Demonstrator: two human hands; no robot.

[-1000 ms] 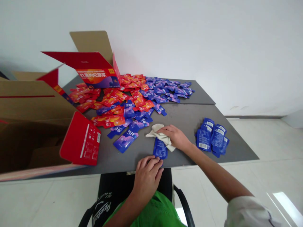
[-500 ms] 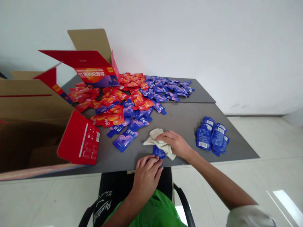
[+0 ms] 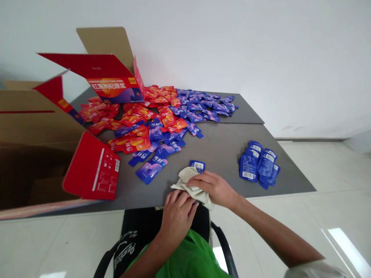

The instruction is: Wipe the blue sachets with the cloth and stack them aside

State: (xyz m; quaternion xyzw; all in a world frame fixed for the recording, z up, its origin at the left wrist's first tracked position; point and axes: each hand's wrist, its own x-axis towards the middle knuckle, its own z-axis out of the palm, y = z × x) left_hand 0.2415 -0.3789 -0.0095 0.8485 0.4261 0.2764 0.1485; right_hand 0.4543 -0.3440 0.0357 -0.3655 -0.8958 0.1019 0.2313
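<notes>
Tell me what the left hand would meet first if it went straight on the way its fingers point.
The pale cloth under the right hand, lying just ahead of the left hand; whether they already touch is hard to tell from this view.

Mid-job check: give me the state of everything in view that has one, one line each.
Cream cloth: crumpled, held by right hand
Blue pouch beneath it: barcode side up, mostly covered
Nearer carton: open, flaps spread
Farther carton: open, flaps spread
Blue pouches at right: overlapping, barcodes up
Red and blue pouches at centre: loosely heaped
</notes>
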